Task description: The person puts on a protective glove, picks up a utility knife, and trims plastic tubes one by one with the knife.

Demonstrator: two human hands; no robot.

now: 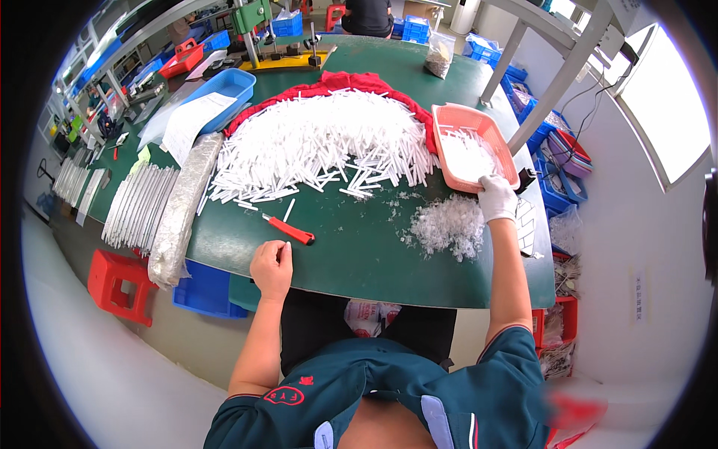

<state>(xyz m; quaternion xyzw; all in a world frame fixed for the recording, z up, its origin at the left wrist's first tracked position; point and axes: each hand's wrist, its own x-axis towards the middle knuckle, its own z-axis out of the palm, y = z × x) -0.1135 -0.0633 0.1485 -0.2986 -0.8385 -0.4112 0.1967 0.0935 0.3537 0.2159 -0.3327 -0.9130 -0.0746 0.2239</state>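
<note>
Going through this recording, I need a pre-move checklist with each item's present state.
1. Right hand gloved: ok, white glove.
2. Left hand gloved: not ok, bare.
3. White sticks in the pink basket: ok, some inside.
4. Stick pile kept on the red cloth: not ok, many lie on the green table.
5. Red cutter out of the left hand: ok.
6. Cutter retracted: cannot tell, tip too small.

The curled left fingers (271,248) hide their own tips. Beyond them, white sticks (321,138) bury part of a red cloth (351,80). Left of the gloved right fingers (493,184), clear scraps (449,228) are too small to tell singly. Well beyond, the upper edge cuts off a person (366,16).
</note>
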